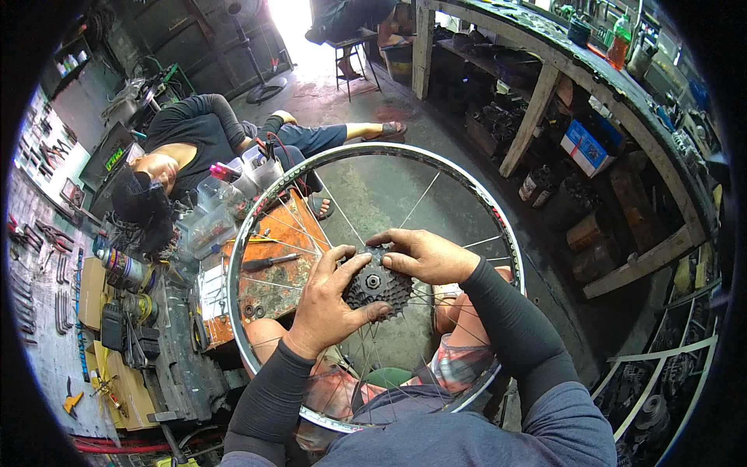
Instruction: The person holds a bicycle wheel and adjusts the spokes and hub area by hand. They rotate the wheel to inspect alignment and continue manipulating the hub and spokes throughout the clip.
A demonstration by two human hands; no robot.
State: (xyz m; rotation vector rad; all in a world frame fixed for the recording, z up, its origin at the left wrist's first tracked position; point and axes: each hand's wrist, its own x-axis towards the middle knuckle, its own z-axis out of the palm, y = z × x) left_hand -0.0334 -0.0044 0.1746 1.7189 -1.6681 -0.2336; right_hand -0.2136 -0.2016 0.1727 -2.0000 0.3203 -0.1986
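A bare bicycle wheel rim (507, 208) with thin spokes lies across my lap, no tyre on it. At its hub sits a dark sprocket cassette (377, 289), its toothed side facing up. My left hand (325, 305) is curled round the cassette's left edge, thumb along the lower teeth and fingers at the upper left. From the upper right, my right hand (426, 257) grips the far edge, with its thumb and fingertips on the sprockets. Left of the hub, a screwdriver with a black handle (270, 263) lies on a worn orange bench top (299, 222), seen through the spokes.
Clear plastic bins (208, 222) with small parts stand at the bench's far end. Beyond them a person (198, 128) in dark clothes sits leaning. Hand tools hang on the left wall board (53, 265). A long workbench (545, 74) with loaded shelves runs along the right.
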